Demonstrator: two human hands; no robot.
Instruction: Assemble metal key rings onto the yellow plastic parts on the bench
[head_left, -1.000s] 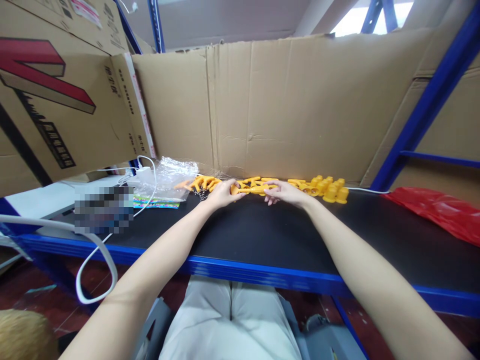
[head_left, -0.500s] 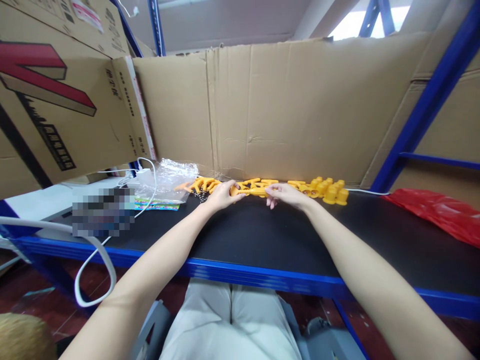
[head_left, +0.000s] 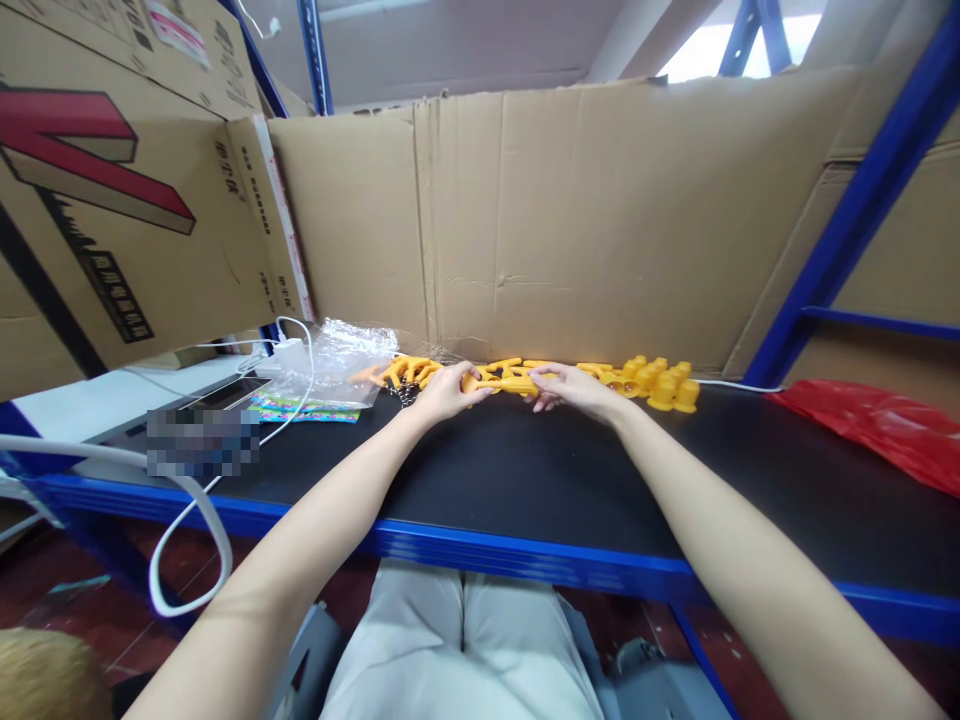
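Observation:
Between my two hands is a yellow plastic piece [head_left: 514,384], held level just above the black tabletop. My left hand [head_left: 448,393] grips its left end, with thumb and fingers closed round it. At its right end, my right hand [head_left: 568,388] pinches it with the fingers bent; the fingertips partly hide that end. Behind lie more yellow plastic parts [head_left: 510,364] in a loose row. Left of my left hand are orange-yellow branched parts [head_left: 405,370] with small metal chains [head_left: 406,393]. Several yellow cup-shaped pieces [head_left: 660,382] are grouped to the right.
A clear plastic bag [head_left: 337,360], a white charger [head_left: 290,353] with cables and a blurred-out object [head_left: 202,440] are at the left. A red plastic bag [head_left: 877,420] lies at the right. A cardboard wall [head_left: 600,220] closes off the back; a blue rail [head_left: 525,556] edges the front.
Both hands stay almost in place on the yellow piece. The fingers of my right hand have shifted slightly, and the view has moved a little.

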